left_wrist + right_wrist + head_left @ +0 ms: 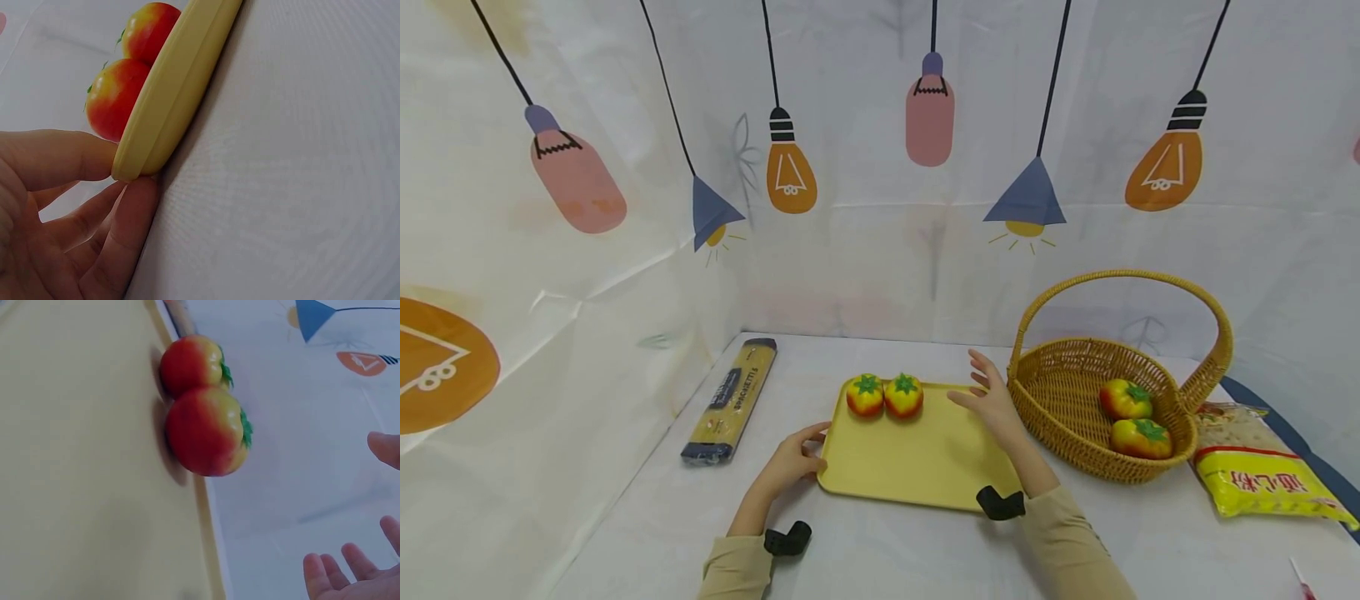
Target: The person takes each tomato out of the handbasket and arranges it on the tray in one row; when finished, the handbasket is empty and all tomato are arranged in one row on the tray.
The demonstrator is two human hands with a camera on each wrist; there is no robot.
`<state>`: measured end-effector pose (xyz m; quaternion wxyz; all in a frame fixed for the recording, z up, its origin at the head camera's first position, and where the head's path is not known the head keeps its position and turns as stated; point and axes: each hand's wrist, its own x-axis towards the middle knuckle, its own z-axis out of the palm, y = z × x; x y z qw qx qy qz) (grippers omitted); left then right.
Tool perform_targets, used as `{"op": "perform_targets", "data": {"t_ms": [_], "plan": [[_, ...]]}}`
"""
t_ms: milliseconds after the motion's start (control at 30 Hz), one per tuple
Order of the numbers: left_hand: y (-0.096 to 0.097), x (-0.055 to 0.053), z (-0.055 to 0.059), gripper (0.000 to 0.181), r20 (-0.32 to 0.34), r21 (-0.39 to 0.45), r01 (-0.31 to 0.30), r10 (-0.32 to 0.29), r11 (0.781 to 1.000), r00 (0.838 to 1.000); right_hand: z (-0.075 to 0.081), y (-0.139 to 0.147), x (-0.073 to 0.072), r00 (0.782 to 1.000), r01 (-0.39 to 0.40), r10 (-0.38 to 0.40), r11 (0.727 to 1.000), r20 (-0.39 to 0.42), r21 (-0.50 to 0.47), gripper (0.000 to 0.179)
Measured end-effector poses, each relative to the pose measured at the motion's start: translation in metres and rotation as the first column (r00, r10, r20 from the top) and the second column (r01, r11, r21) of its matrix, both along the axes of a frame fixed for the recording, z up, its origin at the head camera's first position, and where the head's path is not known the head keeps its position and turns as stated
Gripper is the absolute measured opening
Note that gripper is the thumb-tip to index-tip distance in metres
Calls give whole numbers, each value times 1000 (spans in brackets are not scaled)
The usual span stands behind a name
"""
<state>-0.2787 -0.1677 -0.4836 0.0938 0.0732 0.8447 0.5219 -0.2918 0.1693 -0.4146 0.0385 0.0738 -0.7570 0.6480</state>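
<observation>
A person's two hands at a yellow tray (917, 458) on a white bench (887, 550). The left hand (799, 461) pinches the tray's left edge toward the near corner, thumb side over the rim and other fingers beneath it, as the left wrist view confirms. The right hand (996, 408) is raised about the tray's far right corner, its thumb and fingers spread apart, well clear of the left hand. Two red-and-yellow fruits with green tops, the left fruit (865, 395) and the right fruit (903, 396), sit just beside each other along the tray's far edge, nearer its left corner; they lie beyond the left hand and to the left of the right hand, apart from both. Right of the right hand stands a wicker basket (1067, 383) with an arched handle, carrying an upper fruit (1125, 399) and a lower fruit (1141, 439) in its right half. A spaghetti packet (733, 400) lies along the bench's left edge; a yellow-labelled bag (1262, 471) lies by its right edge.
</observation>
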Motion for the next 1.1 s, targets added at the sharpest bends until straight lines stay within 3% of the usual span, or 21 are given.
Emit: {"op": "perform_targets", "data": {"t_ms": [467, 1100], "plan": [[1, 0, 1, 65, 12, 2, -6, 6, 1000, 1000, 0, 18, 5, 1000, 22, -22, 1000, -2, 10, 82], [-1, -1, 3, 65, 6, 4, 4, -4, 1000, 1000, 13, 43, 15, 997, 76, -75, 993, 12, -92, 79]]}}
